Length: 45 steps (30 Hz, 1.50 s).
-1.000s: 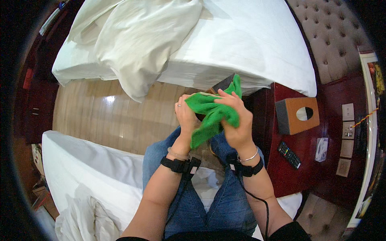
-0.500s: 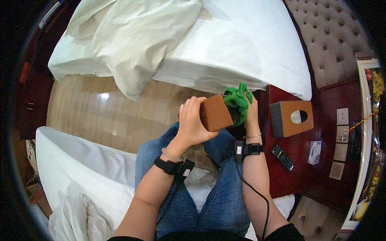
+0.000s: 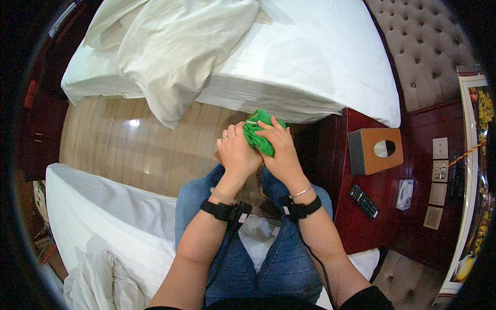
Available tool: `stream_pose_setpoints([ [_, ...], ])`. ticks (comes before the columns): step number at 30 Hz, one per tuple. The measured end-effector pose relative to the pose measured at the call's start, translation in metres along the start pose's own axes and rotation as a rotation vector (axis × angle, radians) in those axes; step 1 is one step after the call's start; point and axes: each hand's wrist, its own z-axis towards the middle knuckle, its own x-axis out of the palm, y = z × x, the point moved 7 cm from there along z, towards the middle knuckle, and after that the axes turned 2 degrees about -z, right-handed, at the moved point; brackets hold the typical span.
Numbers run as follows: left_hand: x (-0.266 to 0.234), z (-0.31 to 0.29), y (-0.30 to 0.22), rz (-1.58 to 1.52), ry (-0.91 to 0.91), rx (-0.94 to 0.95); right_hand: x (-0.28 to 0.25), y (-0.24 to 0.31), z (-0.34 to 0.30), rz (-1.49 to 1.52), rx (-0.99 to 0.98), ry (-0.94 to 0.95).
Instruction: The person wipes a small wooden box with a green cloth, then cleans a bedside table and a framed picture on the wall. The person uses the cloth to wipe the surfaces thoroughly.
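Above my knees, my left hand is wrapped round a small brown box, of which only a corner shows below the fingers. A bunched green cloth lies over the box's upper right side. My right hand is closed on the cloth, its fingers bent over it and pressing it toward the box. The two hands meet at the thumbs. Most of the box is hidden behind hands and cloth.
To the right, a dark red nightstand carries a brown and black tissue box, a black remote control and a small white packet. A white bed lies ahead; another white bed is at the near left.
My right hand has moved left with the green cloth, from the box's end onto its side. My left hand has turned the box, which is now mostly covered.
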Motion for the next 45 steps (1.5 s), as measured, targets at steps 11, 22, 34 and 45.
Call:
stream_pose_setpoints([
  [11,-0.005,-0.003,-0.022,-0.023,0.125,0.094,-0.027,-0.056,0.014,0.161,0.271,-0.421],
  [22,0.055,-0.009,0.032,-1.389,0.331,-0.776,-0.055,-0.133,-0.019,0.888,0.621,-0.803],
  [34,0.043,-0.002,0.035,-0.743,0.228,-0.342,-0.05,-0.017,0.012,0.16,-0.054,-0.391],
  [45,0.011,0.011,0.056,-1.281,-0.106,-0.634,0.002,0.038,-0.02,0.039,-0.183,0.083],
])
